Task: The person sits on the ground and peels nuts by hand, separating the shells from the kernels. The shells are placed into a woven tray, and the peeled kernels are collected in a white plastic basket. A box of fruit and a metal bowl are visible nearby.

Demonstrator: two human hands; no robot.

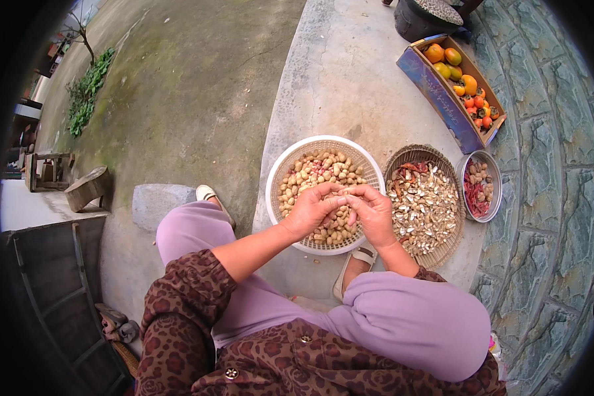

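My left hand [313,208] and my right hand [374,212] meet at their fingertips above a round white plastic basket [272,208]. Between them they pinch something small, apparently a peanut, mostly covered by the fingers. Unshelled peanuts [302,171] fill the basket, with some loose reddish kernels [318,166] among them. Just right of my right hand stands a round woven bamboo tray [456,237]. It holds pale broken shells [428,213] and, near its far edge, dried red peppers [416,168].
Right of the tray, a metal bowl [498,198] holds walnuts [479,173] and red dried peppers [475,195]. A cardboard box [438,96] of persimmons [469,85] stands behind it along the stone-patterned wall [544,208]. My shoes [359,262] are close to the basket. A wooden stool [86,190] is at left.
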